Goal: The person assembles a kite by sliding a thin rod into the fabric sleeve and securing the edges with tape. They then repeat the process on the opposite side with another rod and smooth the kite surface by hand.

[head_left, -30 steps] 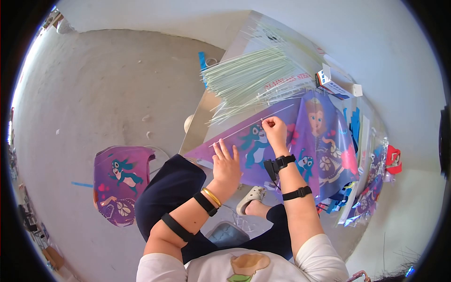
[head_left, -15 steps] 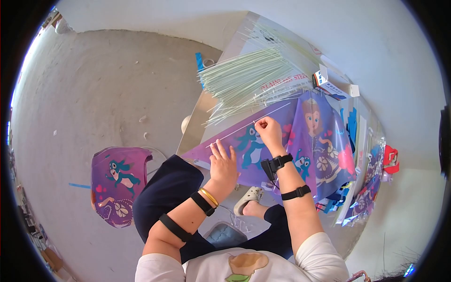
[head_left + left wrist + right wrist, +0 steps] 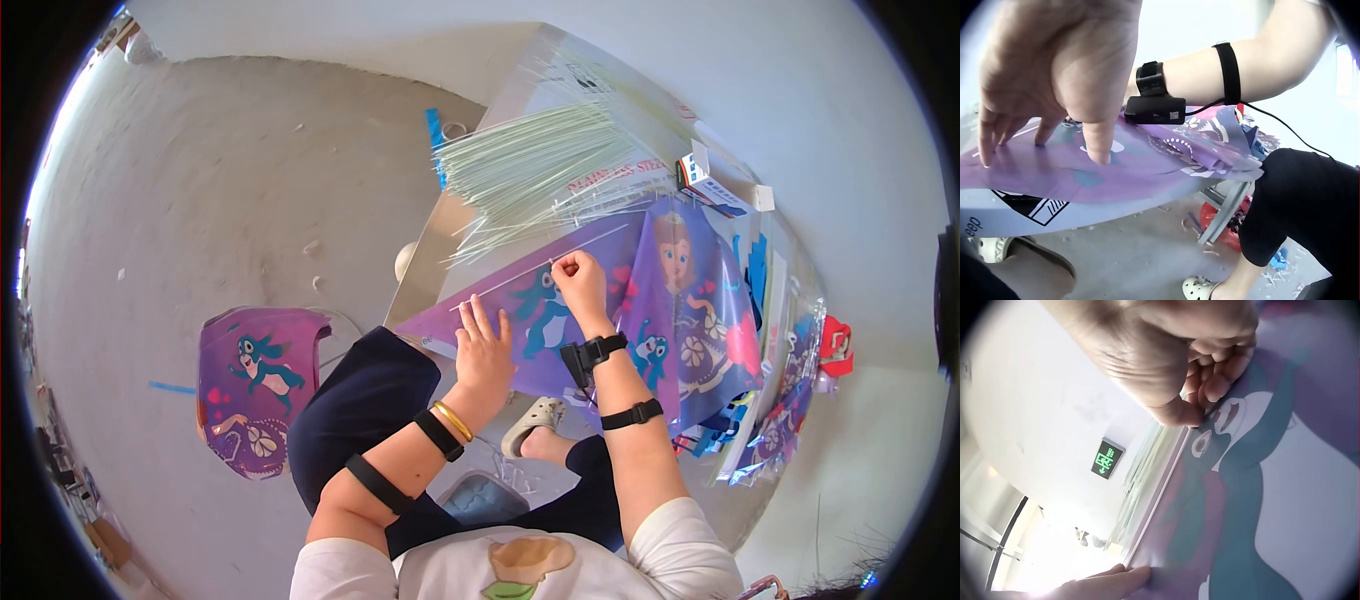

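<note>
A purple printed sheet with teal animal figures lies over the board on the person's lap side. A thin pale rod runs along its upper edge. The left hand rests on the sheet's left part with fingers spread, fingertips at the rod; in the left wrist view this hand touches the sheet with straight fingers. Farther right, the right hand has its fingers curled, thumb and index finger pinching at the rod. The right wrist view shows the right hand pinching at the rod beside the animal's eyes.
Many pale rods lie beyond the sheet on the board, near an opened small box. Another printed purple piece is at the left above the floor. A red bag and plastic-wrapped prints stand at the right.
Since a second ago the right hand has slid slightly left along the rod, toward the left hand. The left hand stays in nearly the same place on the sheet.
</note>
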`<state>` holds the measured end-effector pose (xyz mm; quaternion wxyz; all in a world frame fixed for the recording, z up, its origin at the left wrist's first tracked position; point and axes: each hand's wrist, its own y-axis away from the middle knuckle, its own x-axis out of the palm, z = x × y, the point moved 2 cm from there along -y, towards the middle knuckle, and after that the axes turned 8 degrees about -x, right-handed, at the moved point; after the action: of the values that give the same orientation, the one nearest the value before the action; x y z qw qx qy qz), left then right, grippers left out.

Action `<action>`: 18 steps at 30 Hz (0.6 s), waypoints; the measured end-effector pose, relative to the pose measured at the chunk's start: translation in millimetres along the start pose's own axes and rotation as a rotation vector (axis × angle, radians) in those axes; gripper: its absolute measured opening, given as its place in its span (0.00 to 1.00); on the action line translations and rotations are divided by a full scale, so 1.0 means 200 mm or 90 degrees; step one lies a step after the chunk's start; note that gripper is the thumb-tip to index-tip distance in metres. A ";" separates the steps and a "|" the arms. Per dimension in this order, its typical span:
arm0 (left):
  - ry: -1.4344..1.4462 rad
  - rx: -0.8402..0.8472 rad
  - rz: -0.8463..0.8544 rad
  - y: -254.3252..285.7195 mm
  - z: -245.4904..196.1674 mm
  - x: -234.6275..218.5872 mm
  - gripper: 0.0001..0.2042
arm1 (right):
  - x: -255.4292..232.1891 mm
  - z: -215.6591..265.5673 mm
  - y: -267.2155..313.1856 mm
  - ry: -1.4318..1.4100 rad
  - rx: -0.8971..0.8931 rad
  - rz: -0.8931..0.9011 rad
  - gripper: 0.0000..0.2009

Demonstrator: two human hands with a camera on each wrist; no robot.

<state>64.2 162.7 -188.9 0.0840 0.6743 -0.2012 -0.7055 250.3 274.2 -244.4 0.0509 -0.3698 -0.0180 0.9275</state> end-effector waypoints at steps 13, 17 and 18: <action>0.013 0.001 0.014 0.00 0.00 -0.02 0.42 | 0.00 0.00 0.00 -0.044 -0.010 0.006 0.06; 0.020 -0.002 0.005 0.00 0.00 -0.02 0.42 | 0.01 -0.01 0.00 -0.041 -0.011 0.002 0.06; 0.023 -0.001 0.005 0.01 0.01 -0.02 0.41 | 0.01 0.00 0.00 -0.041 -0.015 -0.002 0.06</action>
<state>63.4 163.6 -184.2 0.0909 0.6860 -0.2015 -0.6932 249.4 273.6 -246.4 0.0470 -0.3406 -0.0310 0.9385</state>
